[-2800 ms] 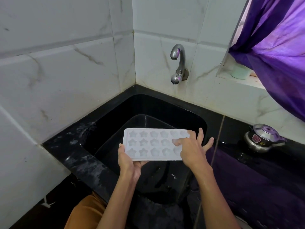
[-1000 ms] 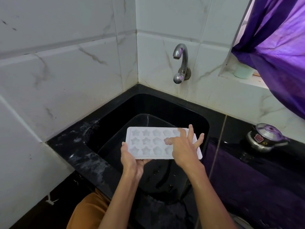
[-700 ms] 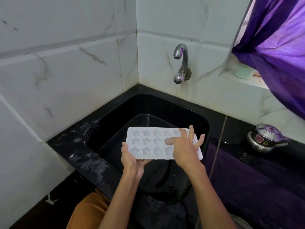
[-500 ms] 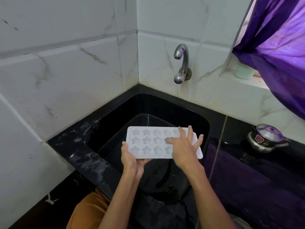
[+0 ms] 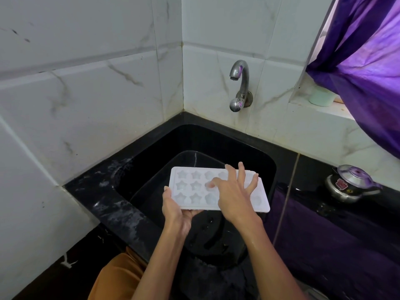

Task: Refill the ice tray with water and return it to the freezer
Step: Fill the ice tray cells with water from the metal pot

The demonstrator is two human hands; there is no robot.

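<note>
Over the black sink [image 5: 266,169], a white ice tray [image 5: 190,191] with star-shaped cells is held roughly level, above a dark basin that sits inside the sink. At the tray's near left corner the left hand [image 5: 177,211] has its grip on it, thumb on the rim and fingers underneath. From above, the right hand [image 5: 234,195] lies spread across the tray's middle, fingers straight, released rather than clenched, the forefinger tip touching one cell. A steel tap [image 5: 240,85] juts from the tiled wall behind, its spout dry. Right of the sink, a pressure cooker [image 5: 350,185] stands on the black table [image 5: 324,213] under a purple curtain [image 5: 368,61].
</note>
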